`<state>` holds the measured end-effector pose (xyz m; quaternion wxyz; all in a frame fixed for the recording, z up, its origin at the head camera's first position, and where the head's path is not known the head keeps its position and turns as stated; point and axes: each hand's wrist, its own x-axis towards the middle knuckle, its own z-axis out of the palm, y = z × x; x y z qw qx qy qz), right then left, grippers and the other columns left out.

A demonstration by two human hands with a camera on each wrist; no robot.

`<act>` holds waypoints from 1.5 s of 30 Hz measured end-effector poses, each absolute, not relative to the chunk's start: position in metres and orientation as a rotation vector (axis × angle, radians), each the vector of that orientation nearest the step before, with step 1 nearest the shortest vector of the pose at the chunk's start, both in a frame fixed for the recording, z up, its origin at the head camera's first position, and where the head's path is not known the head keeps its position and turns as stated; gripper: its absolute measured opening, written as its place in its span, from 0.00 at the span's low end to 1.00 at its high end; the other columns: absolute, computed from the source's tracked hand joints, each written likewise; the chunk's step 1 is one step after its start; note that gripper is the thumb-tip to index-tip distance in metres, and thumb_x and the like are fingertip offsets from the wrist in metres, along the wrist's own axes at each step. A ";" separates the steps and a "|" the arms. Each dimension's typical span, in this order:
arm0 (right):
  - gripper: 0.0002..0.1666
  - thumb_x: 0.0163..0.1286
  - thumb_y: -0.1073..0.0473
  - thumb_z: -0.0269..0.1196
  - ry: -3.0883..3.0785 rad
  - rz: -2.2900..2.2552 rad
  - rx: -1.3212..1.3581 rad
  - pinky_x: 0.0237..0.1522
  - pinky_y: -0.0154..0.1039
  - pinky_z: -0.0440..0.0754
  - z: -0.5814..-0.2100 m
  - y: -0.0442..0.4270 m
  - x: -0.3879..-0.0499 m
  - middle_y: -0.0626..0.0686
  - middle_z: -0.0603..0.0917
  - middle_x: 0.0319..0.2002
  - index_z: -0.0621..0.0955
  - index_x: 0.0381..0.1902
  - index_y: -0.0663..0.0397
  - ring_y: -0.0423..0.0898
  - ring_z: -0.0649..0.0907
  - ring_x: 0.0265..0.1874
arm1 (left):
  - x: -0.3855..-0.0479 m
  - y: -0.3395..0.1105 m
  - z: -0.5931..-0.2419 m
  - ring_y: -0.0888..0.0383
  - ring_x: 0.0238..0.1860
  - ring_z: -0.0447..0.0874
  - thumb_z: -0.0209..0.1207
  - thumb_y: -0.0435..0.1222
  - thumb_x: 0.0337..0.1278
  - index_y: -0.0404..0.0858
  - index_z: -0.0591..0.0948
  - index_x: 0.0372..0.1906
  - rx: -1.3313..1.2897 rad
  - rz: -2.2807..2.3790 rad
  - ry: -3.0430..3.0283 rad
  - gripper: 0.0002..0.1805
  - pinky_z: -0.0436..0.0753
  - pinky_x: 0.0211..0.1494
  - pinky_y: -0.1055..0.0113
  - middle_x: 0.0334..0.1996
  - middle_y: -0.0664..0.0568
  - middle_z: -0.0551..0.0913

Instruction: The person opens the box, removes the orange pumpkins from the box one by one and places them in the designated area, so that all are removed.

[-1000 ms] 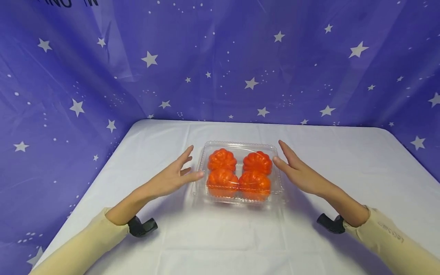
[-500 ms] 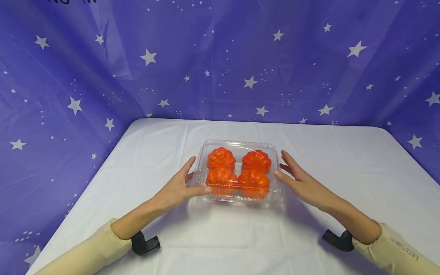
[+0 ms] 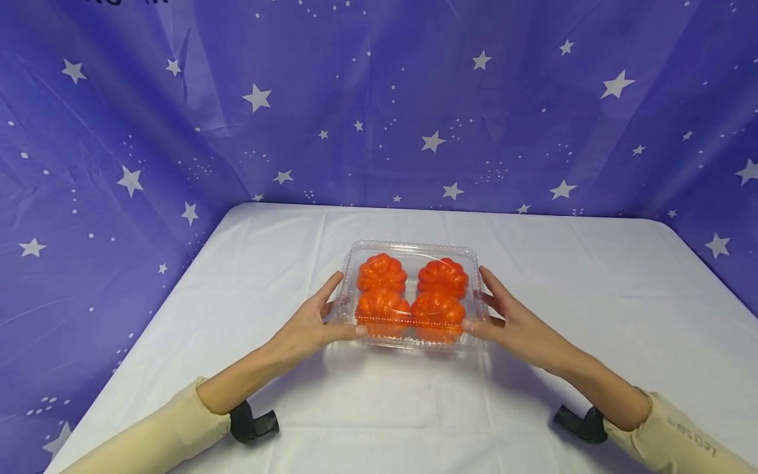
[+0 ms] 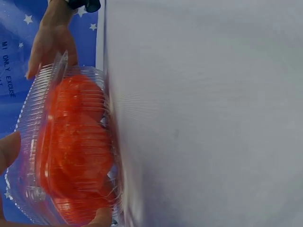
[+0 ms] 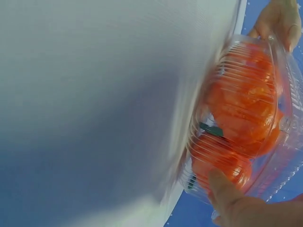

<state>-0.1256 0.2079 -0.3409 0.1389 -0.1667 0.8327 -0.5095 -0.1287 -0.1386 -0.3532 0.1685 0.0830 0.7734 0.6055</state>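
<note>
Clear plastic box [image 3: 414, 247], lying near the middle of the white-covered table [image 3: 414, 408]. Behind and to both sides, purple-blue backdrop [image 3: 379, 79], hung in soft folds and strewn with white stars and dots. Beneath the box, the table's cloth, lightly creased, shaded in patches, rounded at the far corners. Reaching in from the lower left and lower right, cream sleeves [image 3: 148, 434], ending short of the wrists. Next in size, the box itself: squarish, see-through all over, beaded along the rim, ribbed down the side walls.

Around its left end, left hand [image 3: 310, 329]: thumb stretched over the near left corner, fingers along the side wall and partly hidden behind plastic, spread wide with the box's edge held between. Around its right end, right hand [image 3: 524, 329]: much the same hold, thumb at the near right edge, fingers against the right wall. Cannot tell how firm either grip.

Inside the box, four orange pumpkin shapes [image 3: 382, 313], ribbed and shiny, arranged two by two. At the wrists, black mounts [image 3: 253, 423], short and angled. Smaller again, dark green patch [image 5: 210, 129] among the orange in the right wrist view, and dark lettering [image 4: 8, 71] on the backdrop, readable in the left wrist view as "ONLY EXCUSE".
</note>
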 end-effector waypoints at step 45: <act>0.65 0.67 0.59 0.67 2.432 -1.426 -0.648 0.66 0.66 0.57 -0.351 0.207 -0.115 0.55 0.30 0.78 0.30 0.78 0.41 0.67 0.47 0.74 | -0.126 -0.145 -0.363 0.41 0.75 0.49 0.67 0.35 0.57 0.42 0.36 0.79 0.464 1.739 2.260 0.59 0.55 0.73 0.43 0.79 0.50 0.37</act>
